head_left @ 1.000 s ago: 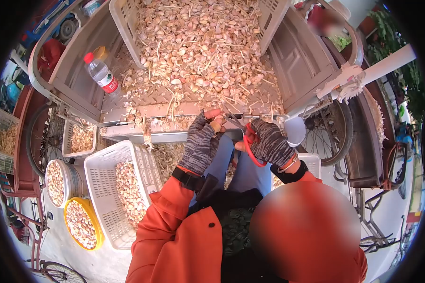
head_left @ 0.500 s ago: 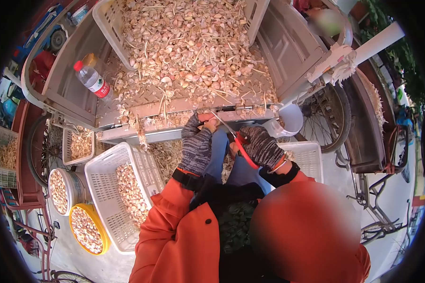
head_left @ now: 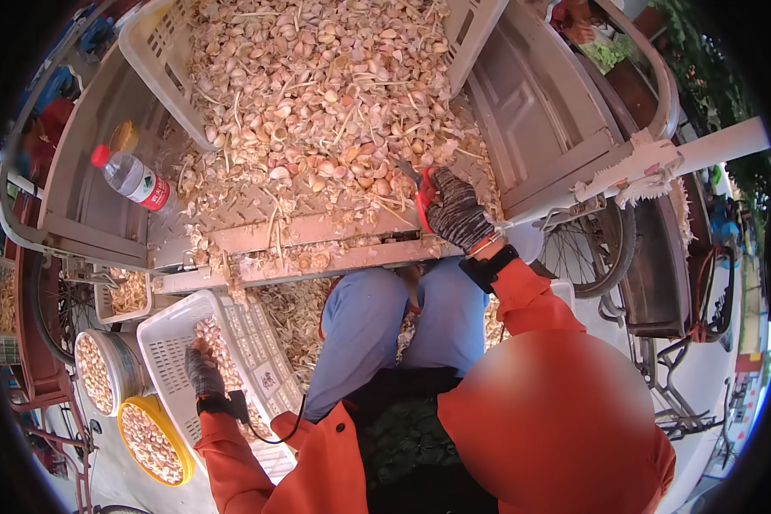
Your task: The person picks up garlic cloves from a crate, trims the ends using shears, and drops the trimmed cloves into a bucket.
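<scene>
The gloved right hand (head_left: 458,210) grips red-handled scissors (head_left: 420,195), their blades at the edge of the pale, papery garlic heap (head_left: 317,94) in the cart (head_left: 540,111). The left hand (head_left: 204,374) is down in a white basket (head_left: 167,338) of garlic bulbs; its grasp is unclear. Beside it, a bucket (head_left: 98,373) and a yellow basin (head_left: 150,437) hold more.

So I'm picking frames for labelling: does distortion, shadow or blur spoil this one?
Head view: strong fisheye, black corners, the cart edge bows; hard sun on the garlic pile, bright but readable; right hand with scissors sharp, left hand in the white crate clear; one blurred patch low right.
</scene>
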`<state>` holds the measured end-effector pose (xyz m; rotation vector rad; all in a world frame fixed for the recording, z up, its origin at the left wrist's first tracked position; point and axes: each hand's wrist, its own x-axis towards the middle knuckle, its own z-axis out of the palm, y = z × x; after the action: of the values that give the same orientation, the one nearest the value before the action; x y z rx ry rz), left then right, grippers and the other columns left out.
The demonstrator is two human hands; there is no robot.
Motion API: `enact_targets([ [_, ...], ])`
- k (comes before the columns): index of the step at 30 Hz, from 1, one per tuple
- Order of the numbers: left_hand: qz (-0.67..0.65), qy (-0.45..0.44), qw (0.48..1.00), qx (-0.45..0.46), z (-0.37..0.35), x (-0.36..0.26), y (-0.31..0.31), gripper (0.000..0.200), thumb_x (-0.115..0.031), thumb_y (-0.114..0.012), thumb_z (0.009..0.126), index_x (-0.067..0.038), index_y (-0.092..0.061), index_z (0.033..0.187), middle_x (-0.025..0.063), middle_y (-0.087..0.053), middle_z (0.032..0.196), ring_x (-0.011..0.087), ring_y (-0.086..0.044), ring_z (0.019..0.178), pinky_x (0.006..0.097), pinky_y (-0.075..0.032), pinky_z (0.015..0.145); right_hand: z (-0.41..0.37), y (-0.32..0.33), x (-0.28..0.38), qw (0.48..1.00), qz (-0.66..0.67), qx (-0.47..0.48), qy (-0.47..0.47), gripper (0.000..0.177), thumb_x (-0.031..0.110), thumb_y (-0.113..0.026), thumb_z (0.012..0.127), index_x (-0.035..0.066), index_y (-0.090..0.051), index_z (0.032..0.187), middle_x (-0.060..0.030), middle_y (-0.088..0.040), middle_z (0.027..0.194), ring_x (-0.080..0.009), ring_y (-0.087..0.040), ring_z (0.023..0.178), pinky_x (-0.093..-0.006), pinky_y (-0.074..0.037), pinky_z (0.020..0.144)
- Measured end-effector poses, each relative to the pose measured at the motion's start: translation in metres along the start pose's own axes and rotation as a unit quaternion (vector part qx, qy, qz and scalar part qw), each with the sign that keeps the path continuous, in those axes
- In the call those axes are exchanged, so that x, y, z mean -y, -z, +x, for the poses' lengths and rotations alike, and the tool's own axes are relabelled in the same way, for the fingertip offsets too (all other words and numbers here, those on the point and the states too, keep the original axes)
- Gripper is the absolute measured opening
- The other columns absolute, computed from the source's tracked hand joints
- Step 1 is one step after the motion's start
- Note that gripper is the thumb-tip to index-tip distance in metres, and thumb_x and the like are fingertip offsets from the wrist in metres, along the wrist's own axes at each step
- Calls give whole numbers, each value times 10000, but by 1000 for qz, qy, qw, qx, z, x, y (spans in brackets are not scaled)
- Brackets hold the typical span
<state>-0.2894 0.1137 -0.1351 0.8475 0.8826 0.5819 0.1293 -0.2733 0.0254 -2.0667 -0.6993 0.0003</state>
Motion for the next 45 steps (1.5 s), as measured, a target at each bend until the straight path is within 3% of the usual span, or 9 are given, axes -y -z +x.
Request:
enact_targets([
  [6,570,-210,760,-231,-37,-23,-91,421,-244,-549,880,6,-486,1213,149,-513,1185,278,-391,1207,356,-280,1022,-28,-18,-32,980,-76,41,178,426,79,-693,685,-8,-558,1079,-169,-612,982,-321,-605,877,-384,-494,782],
  [11,416,-492,728,236,-56,-19,-342,241,-12,-528,826,-45,-602,1053,133,-600,1002,275,-545,963,338,-397,903,-52,-3,-9,984,-13,161,74,442,86,-721,684,-21,-550,1077,-158,-615,1001,-288,-613,889,-361,-499,759],
  [17,644,-460,536,295,-33,21,-471,407,-171,-658,682,-52,-604,1068,161,-563,1142,342,-478,1117,435,-354,990,-51,37,-1,964,184,167,-99,231,-2,-660,734,13,-571,946,-65,-621,869,-131,-594,794,-262,-494,732],
  [25,517,-447,642,348,-19,29,-458,305,-140,-662,725,-25,-603,1002,107,-623,977,276,-589,907,352,-464,814,7,35,-22,994,70,64,-49,289,50,-662,734,-2,-560,1000,-74,-629,855,-131,-617,769,-253,-515,689],
  [27,292,-164,839,430,-36,16,-448,173,-125,-581,826,-20,-595,962,52,-623,873,172,-594,778,278,-476,693,8,26,-40,985,118,-4,-124,286,31,-651,733,-6,-561,1002,-84,-628,878,-139,-619,792,-246,-519,712],
  [31,226,-14,919,321,-21,20,-440,167,-151,-490,901,-41,-600,961,6,-599,822,84,-552,750,221,-450,608,32,32,-37,996,-51,-26,-75,299,59,-646,742,4,-567,1026,-131,-641,943,-205,-633,795,-295,-511,720],
  [33,308,-89,870,374,-17,29,-458,177,-143,-538,862,-31,-599,985,54,-616,837,156,-588,728,267,-476,616,38,29,-44,994,-103,-19,-5,311,105,-654,739,12,-575,1025,-167,-633,960,-274,-629,821,-348,-503,738],
  [36,620,-447,544,348,-17,49,-481,352,-33,-575,714,-7,-584,1065,203,-578,961,349,-582,871,395,-470,805,44,23,-40,988,-137,63,-17,260,104,-629,759,23,-584,1001,-178,-634,923,-299,-628,849,-362,-501,732],
  [45,649,-379,531,391,-15,28,-505,324,-116,-572,766,-6,-586,1071,158,-639,874,291,-619,771,358,-499,716,36,36,-54,985,-140,-93,-42,286,147,-635,766,20,-578,1015,-188,-633,973,-300,-621,909,-357,-489,772],
])
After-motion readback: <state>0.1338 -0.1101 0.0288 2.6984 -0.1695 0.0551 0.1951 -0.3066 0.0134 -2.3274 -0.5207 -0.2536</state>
